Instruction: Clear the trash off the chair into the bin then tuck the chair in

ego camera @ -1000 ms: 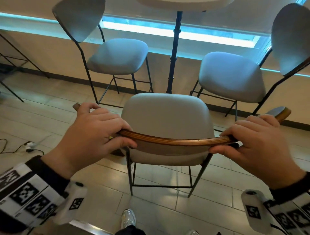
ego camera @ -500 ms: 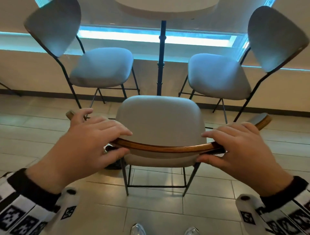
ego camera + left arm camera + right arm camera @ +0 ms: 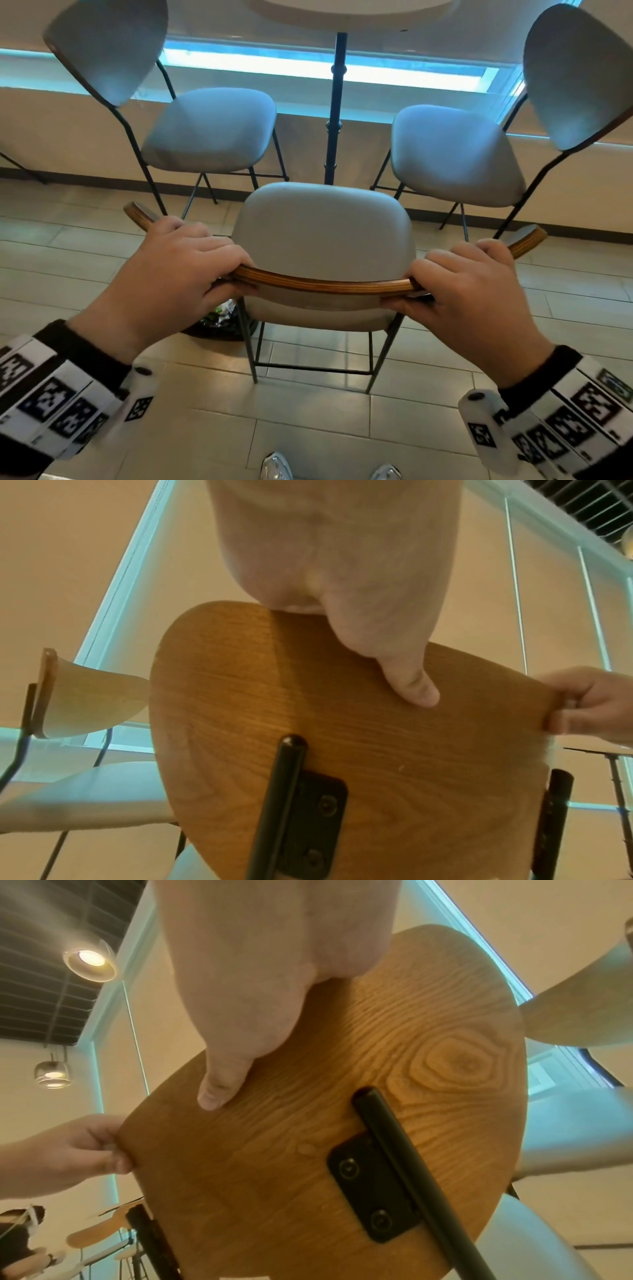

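A chair with a grey padded seat (image 3: 323, 236) and a curved wooden backrest (image 3: 325, 281) stands in front of me, facing a round table (image 3: 349, 10). My left hand (image 3: 178, 270) grips the backrest's top edge on the left, fingers over the front, thumb (image 3: 411, 685) pressed on the wooden back (image 3: 342, 750). My right hand (image 3: 469, 287) grips the same edge on the right, its thumb (image 3: 219, 1085) on the wood grain (image 3: 342, 1096). The seat is bare. A dark bin (image 3: 219, 322) with crumpled trash inside sits on the floor under my left hand, mostly hidden.
Two matching grey chairs (image 3: 209, 130) (image 3: 455, 154) flank the table's black centre post (image 3: 335, 109). A low wall and window strip (image 3: 308, 72) run behind them. Tiled floor (image 3: 308, 428) lies around the chair; my shoes (image 3: 275, 467) show at the bottom edge.
The chair has moved forward toward the table post with both hands holding the backrest. The view has swung left, and the bin has come into sight under the left hand.
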### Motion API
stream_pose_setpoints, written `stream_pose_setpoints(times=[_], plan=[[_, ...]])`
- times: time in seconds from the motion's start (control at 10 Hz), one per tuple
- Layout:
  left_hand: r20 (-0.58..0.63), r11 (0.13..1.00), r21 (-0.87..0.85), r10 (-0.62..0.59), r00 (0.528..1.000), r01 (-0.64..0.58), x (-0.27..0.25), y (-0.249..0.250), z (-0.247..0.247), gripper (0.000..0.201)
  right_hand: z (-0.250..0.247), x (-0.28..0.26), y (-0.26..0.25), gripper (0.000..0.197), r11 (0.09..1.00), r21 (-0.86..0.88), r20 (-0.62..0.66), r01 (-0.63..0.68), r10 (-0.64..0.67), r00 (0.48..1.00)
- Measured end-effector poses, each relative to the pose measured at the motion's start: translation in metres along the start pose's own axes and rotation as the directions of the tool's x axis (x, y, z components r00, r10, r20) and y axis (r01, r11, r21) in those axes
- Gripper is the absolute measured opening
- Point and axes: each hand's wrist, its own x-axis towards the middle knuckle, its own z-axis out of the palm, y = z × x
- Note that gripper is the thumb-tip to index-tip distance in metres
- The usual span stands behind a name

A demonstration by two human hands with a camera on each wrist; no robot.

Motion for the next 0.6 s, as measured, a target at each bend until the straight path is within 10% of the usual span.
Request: stream_pose_setpoints(times=[0.6], plan=[[-0.056,0.999,0.009,0.036,0.998,-0.036,0.006,-0.023,0.003,0.060,0.006,0.017,-0.013,0.043,0.997,0.081,-0.037,0.020,-0.017,0.999]])
